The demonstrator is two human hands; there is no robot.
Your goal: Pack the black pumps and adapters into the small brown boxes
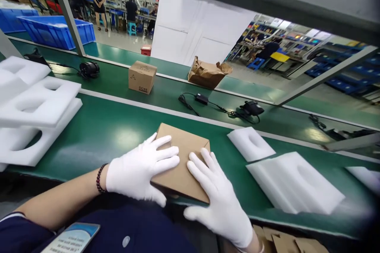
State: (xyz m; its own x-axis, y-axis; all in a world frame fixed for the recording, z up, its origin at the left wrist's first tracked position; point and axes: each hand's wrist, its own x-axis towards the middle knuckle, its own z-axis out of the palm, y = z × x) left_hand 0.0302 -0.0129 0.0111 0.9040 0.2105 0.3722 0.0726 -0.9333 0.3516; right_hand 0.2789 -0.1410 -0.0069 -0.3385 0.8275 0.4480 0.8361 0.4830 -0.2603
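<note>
A closed brown cardboard box (pixel 188 148) lies on the green bench top (pixel 103 130) right in front of me. My left hand (pixel 142 170), in a white glove, rests flat on the box's left half with fingers spread. My right hand (pixel 218 197), also gloved, lies flat on the box's right near corner, fingers stretched out toward the far edge. Neither hand grips anything. A dark bead bracelet (pixel 100 178) circles my left wrist.
Stacked white foam inserts (pixel 32 102) sit at left; two more foam pieces (pixel 251 143) (pixel 293 184) lie at right. On the far belt stand a small cardboard box (pixel 142 76), a crumpled brown bag (pixel 208 73) and black cabled devices (pixel 251 108). Blue bins (pixel 56 29) and several people stand beyond.
</note>
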